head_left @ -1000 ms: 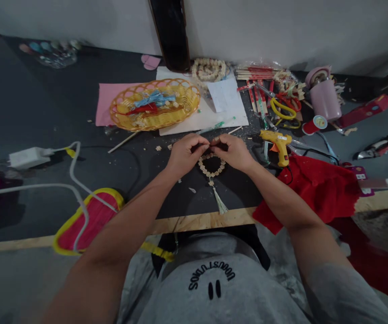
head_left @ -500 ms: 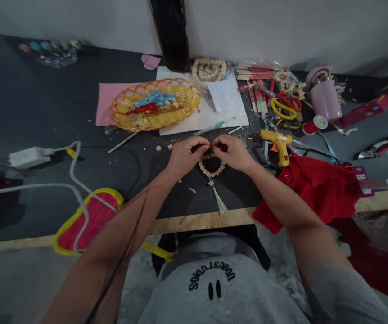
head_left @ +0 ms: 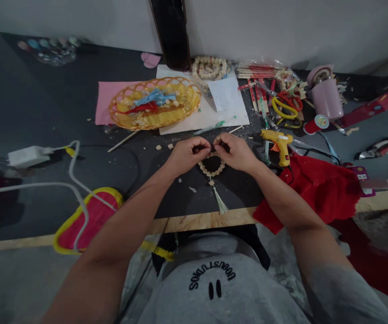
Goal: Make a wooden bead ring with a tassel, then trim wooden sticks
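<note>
A small heart-shaped ornament of pale wooden pieces (head_left: 211, 171) lies on the dark table, with a pale tassel (head_left: 220, 201) hanging from its lower tip toward me. My left hand (head_left: 183, 155) pinches the top left of the heart with closed fingers. My right hand (head_left: 235, 151) pinches the top right in the same way. The fingertips of both hands nearly meet above the heart's notch. What lies between the fingertips is too small to make out.
A yellow woven basket (head_left: 187, 108) with blue and red bits stands behind on pink and white sheets. A yellow glue gun (head_left: 278, 143), scissors (head_left: 283, 108), a pink cup (head_left: 327, 96) and red cloth (head_left: 318, 189) lie right. A white adapter (head_left: 25, 156) with cables lies left.
Both hands have shifted slightly nearer the table over the top of the heart. The ornament has stayed in place.
</note>
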`<act>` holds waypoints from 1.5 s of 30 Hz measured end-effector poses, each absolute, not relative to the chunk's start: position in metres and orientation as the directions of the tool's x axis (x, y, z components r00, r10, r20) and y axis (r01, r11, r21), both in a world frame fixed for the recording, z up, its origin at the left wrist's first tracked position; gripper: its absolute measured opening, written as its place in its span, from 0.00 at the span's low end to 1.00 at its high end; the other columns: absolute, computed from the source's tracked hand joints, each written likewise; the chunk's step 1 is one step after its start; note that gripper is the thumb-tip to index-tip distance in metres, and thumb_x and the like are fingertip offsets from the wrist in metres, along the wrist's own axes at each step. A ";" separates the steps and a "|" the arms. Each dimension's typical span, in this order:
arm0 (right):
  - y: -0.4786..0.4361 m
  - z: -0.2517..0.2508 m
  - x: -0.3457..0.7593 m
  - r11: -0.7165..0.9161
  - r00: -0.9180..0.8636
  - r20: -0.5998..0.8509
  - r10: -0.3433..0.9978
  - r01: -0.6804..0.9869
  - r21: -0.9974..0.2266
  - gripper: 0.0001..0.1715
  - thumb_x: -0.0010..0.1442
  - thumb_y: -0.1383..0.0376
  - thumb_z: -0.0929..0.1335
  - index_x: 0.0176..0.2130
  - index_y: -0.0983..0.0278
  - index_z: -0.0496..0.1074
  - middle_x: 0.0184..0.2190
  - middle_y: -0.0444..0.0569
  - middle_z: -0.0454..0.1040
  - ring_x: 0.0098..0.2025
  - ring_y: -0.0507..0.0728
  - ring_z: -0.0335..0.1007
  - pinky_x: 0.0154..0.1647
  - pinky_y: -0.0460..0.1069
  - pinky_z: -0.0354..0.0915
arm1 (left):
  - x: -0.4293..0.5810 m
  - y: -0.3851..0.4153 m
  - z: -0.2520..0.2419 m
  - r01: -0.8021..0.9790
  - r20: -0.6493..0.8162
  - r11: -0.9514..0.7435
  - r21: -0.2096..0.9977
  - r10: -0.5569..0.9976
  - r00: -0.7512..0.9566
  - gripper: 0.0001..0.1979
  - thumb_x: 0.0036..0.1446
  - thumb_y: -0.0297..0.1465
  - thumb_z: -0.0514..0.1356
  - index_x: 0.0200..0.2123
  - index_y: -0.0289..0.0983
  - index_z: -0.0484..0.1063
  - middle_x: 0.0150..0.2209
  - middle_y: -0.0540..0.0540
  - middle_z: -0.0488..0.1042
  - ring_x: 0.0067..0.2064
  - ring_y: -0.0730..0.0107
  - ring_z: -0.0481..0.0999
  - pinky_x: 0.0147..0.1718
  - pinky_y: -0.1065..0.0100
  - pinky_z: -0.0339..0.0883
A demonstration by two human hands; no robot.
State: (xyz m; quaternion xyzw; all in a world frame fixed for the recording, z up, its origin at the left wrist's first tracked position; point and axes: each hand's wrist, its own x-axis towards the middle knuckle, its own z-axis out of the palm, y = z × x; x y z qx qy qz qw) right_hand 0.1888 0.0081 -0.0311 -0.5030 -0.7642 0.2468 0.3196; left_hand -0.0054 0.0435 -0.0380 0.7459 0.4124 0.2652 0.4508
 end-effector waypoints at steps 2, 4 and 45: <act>0.008 -0.030 0.188 0.370 -0.293 0.234 0.927 0.614 -0.697 0.06 0.61 0.66 0.61 0.35 0.62 0.67 0.34 0.48 0.73 0.34 0.54 0.67 0.37 0.48 0.61 | -0.006 0.044 -0.038 0.366 0.033 -0.255 0.895 0.856 0.516 0.12 0.54 0.39 0.60 0.34 0.37 0.75 0.28 0.49 0.77 0.27 0.72 0.70 0.27 0.72 0.62; 0.007 -0.030 0.188 0.351 -0.280 0.217 0.935 0.643 -0.681 0.05 0.60 0.66 0.62 0.35 0.62 0.67 0.33 0.48 0.73 0.33 0.54 0.67 0.36 0.48 0.60 | -0.007 0.045 -0.037 0.357 0.052 -0.266 0.895 0.860 0.508 0.12 0.55 0.40 0.60 0.34 0.37 0.75 0.29 0.49 0.77 0.30 0.71 0.72 0.31 0.71 0.64; 0.006 -0.034 0.182 0.553 -0.437 0.357 0.826 0.751 -0.360 0.12 0.69 0.65 0.60 0.41 0.63 0.72 0.41 0.52 0.76 0.43 0.57 0.73 0.43 0.49 0.67 | -0.002 0.046 -0.036 0.156 -0.105 0.035 0.987 0.879 0.465 0.23 0.42 0.32 0.68 0.39 0.39 0.60 0.28 0.54 0.75 0.27 0.75 0.74 0.26 0.75 0.63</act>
